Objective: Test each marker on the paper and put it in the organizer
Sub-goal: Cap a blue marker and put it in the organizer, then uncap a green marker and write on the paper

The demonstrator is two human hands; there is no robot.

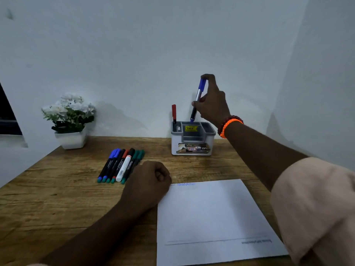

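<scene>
Markers [121, 166] lie left of the organizer [192, 140] (paper [215, 217] in front).

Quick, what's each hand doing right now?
Left hand: closed in a fist, holding nothing, resting by the paper.
Right hand: holding the blue marker above the organizer.

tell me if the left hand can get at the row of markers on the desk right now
Probably yes: the left hand rests fisted on the desk, holding nothing, right beside the row of markers, with nothing between them.
</scene>
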